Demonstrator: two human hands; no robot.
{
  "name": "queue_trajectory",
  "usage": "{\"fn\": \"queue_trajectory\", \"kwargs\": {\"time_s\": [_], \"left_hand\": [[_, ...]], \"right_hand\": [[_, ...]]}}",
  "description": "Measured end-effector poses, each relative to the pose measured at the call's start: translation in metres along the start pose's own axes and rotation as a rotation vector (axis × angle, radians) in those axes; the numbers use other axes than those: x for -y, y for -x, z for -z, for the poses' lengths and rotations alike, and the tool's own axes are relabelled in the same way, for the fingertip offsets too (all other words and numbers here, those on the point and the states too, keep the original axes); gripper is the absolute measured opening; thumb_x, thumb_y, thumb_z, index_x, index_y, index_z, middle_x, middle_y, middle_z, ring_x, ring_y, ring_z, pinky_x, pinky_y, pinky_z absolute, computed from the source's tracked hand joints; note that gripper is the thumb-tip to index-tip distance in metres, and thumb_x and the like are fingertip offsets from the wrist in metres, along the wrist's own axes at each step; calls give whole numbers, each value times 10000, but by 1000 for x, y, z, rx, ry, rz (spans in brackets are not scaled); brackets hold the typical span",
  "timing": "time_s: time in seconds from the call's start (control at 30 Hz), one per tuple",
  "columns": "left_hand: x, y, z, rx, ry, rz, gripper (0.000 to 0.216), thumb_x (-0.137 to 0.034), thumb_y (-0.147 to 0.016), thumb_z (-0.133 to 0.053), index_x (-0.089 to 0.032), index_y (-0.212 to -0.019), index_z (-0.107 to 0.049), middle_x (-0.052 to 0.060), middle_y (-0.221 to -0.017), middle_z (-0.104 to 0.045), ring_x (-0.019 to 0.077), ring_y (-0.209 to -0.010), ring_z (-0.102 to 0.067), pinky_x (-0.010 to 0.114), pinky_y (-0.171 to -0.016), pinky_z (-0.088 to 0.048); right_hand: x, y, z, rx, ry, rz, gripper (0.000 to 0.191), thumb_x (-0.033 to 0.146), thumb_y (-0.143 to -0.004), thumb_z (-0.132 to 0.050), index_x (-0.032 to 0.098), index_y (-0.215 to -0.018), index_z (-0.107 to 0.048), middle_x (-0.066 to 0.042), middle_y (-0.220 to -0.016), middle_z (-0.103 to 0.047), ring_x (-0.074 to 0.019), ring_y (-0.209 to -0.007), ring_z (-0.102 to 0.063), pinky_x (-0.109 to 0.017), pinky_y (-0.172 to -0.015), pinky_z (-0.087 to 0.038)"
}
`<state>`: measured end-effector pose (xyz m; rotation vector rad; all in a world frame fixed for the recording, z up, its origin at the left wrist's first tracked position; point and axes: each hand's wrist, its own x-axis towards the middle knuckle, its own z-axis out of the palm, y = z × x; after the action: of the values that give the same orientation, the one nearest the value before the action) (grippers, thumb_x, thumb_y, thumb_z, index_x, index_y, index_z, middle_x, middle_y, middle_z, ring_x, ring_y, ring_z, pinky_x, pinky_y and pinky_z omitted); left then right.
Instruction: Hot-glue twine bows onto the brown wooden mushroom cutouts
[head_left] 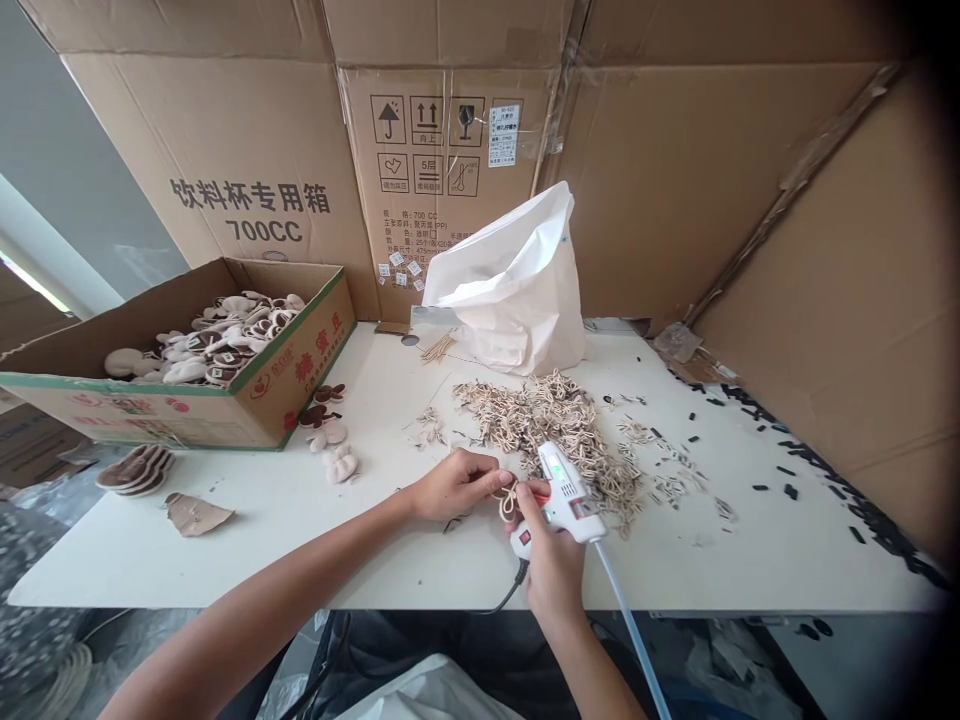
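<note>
White glue gun [568, 492] is gripped by the right hand [553, 562], nozzle pointed left at a small rope bow [508, 497] pinched by the left hand [456, 484], just beside.

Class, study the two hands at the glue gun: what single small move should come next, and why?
Probably a squeeze of the trigger: the right hand holds the glue gun with its nozzle at the small tan bow pinched in the left hand, so a dab would land there.
</note>
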<state>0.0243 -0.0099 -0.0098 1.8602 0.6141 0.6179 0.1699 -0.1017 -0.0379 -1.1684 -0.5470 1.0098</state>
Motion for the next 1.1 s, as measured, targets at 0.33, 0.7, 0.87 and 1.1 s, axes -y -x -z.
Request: {"fn": "queue_trajectory", "kwargs": {"time_s": [0.33,0.7,0.87,1.1], "left_hand": [[2,0,-3,-37,48,15,598,-630,-1029,-462,-126,-752,-629,16,-640,-557,112,-591,-466,245,-551,-355],[2,2,1,-35,122,53,547,-640,-948,-613,-153,-711,-537,-15,-634,-482,89,-577,-406,223,-516,-303],[5,1,2,-51,79,68,510,-611,-927,-661,-151,-733,-554,-19,-678,-462,91,-621,-360,223,-545,-294],[5,2,2,-53,114,77,502,-618,-903,-684,-148,-761,-582,-11,-721,-497,100,-651,-414,230,-576,-338]], "right_hand": [[-4,-1,2,-8,19,23,394,479,-785,-892,191,-927,-663,26,-656,-629,-134,-531,-585,-228,-481,-428],[-6,-2,3,-26,-8,14,385,474,-789,-889,195,-930,-664,26,-639,-638,-137,-522,-586,-228,-478,-426],[-5,-2,3,-50,-22,-1,405,481,-768,-902,199,-934,-663,28,-676,-647,-131,-516,-586,-230,-477,-437],[-2,-2,1,-79,4,-11,441,520,-752,-896,192,-924,-656,23,-598,-625,-148,-505,-583,-223,-449,-403]]}}
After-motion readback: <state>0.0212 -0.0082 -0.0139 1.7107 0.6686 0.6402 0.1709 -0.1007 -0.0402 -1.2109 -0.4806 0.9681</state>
